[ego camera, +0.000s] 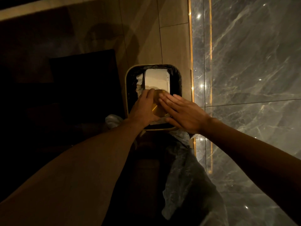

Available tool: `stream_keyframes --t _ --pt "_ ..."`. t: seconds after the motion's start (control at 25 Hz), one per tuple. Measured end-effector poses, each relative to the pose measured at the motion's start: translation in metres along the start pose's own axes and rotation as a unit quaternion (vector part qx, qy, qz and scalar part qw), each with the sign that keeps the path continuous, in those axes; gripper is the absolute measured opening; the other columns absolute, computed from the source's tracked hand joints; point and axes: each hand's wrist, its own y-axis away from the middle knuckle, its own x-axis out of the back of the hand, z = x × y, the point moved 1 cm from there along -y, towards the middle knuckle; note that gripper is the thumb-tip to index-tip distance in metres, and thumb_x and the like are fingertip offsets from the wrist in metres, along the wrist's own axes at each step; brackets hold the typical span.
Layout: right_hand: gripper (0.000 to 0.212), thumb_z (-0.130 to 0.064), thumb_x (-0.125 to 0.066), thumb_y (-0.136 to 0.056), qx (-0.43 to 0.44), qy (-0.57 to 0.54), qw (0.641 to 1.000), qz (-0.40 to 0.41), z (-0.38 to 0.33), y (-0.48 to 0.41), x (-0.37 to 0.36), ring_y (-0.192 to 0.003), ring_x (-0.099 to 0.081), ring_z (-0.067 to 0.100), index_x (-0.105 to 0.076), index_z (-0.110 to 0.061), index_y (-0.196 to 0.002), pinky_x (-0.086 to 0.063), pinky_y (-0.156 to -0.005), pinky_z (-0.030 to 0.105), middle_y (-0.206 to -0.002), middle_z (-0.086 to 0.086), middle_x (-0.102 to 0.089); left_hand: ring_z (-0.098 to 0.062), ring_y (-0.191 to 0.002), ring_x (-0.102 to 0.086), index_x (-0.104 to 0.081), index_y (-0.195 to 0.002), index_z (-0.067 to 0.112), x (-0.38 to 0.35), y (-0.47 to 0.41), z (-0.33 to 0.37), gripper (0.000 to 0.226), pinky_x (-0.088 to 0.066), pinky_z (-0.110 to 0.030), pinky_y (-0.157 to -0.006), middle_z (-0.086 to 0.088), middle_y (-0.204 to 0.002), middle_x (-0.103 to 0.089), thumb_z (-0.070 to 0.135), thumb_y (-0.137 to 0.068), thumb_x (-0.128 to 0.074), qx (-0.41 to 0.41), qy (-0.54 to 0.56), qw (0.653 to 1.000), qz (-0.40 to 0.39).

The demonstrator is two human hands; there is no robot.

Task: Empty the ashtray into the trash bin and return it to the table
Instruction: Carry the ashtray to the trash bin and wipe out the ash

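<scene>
A round gold ashtray (pixel 158 110) is held upside down over the open trash bin (pixel 128 82), a rectangular bin with a pale rim and a black liner. My left hand (pixel 144 108) grips the ashtray from its left side. My right hand (pixel 180 111) lies flat with fingers stretched out against the ashtray's upturned base. White paper or a white box (pixel 157 80) lies inside the bin beneath the ashtray. Whatever the ashtray holds is hidden.
A grey marble wall (pixel 252 62) with a gold trim strip (pixel 192 79) runs down the right side. Beige floor tiles (pixel 174 43) lie beyond the bin. Dark furniture (pixel 84 82) stands to the left. My legs in dark trousers (pixel 184 168) are below the bin.
</scene>
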Motion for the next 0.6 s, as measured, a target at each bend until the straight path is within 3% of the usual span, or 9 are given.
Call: stream_keyframes --t 0.28,0.6 --pt "0.07 -0.05 0.0 -0.101 -0.014 -0.012 1.0 -0.018 -0.003 0.002 -0.008 -0.147 -0.015 0.029 -0.019 -0.004 -0.15 -0.01 -0.12 0.041 -0.157 0.019 -0.024 -0.029 -0.132 -0.041 -0.028 -0.145 0.012 0.003 0.0 0.001 0.103 -0.042 -0.039 -0.103 -0.008 -0.148 -0.033 0.031 -0.062 -0.087 0.014 -0.001 1.0 -0.009" --pt "0.069 -0.049 -0.007 -0.102 -0.033 -0.046 0.998 -0.006 -0.011 0.003 -0.011 -0.147 -0.013 0.029 -0.019 -0.002 -0.15 -0.022 -0.12 0.046 -0.158 0.02 -0.02 -0.03 -0.131 -0.044 -0.03 -0.144 0.012 0.002 0.002 0.001 0.104 -0.043 -0.04 -0.101 -0.008 -0.148 -0.034 0.034 -0.061 -0.088 0.023 0.001 1.0 -0.008"
